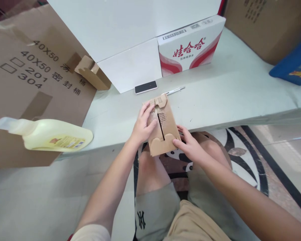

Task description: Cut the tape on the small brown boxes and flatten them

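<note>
A small brown cardboard box (168,125) lies at the table's front edge, its near end jutting out over my lap. Its top flaps meet at a dark slit, with torn, ridged cardboard beside it. My left hand (143,124) holds the box at its left side, fingers laid over the top near the far flap. At the near right corner my right hand (187,143) grips it, thumb on top and fingers along the side. Just beyond the box are a silver pen (175,90) and a dark-screened phone (145,87). The inside of the box is hidden.
A pale yellow pump bottle (57,135) and a large brown carton (20,90) are at left, with another small cardboard box (94,73). Behind stand white panels (132,65) and a red-and-white carton (190,48). A blue container (294,65) is at right on the table (230,87).
</note>
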Available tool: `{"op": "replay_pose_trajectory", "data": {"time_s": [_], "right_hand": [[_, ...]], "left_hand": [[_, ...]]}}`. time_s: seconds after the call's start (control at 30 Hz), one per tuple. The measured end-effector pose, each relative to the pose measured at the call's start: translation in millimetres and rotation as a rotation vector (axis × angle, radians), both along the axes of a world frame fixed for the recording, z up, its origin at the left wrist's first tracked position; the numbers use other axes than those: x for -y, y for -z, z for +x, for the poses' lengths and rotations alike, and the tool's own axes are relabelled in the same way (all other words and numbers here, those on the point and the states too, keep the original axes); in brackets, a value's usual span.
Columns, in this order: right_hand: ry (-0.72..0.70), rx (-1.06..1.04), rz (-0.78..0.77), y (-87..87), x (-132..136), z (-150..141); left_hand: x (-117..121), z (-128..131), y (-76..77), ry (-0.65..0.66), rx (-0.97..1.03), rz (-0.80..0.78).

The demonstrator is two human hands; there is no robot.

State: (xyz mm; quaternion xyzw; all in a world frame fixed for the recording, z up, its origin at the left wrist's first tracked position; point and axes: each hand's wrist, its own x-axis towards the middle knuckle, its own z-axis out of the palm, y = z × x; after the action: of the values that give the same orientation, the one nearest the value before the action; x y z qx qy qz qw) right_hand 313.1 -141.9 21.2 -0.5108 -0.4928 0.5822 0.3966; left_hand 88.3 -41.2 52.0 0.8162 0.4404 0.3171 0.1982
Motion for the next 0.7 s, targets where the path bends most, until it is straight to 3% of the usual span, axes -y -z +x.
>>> {"op": "replay_pose_trajectory", "data": {"time_s": [0.13,0.33,0.57,0.7], "right_hand": [[0.016,-0.013,0.043,-5.2,0.5,-0.3],[0.059,-0.072,0.232,-6.5,8.4,2.8],[-0.023,0.089,0.271,-14.2,7.6,-1.2],[-0.072,0.245,0.334,-26.8,6.2,2.4]], "left_hand": [[6.2,2.8,-2.6,-0.062,0.023,-0.029],[4.4,10.6,-18.0,-0.176,0.116,-0.122],[-11.8,35.8,-33.1,-0.116,0.092,-0.127],[-17.3,34.0,-31.9,-0.06,0.231,-0.258]]}}
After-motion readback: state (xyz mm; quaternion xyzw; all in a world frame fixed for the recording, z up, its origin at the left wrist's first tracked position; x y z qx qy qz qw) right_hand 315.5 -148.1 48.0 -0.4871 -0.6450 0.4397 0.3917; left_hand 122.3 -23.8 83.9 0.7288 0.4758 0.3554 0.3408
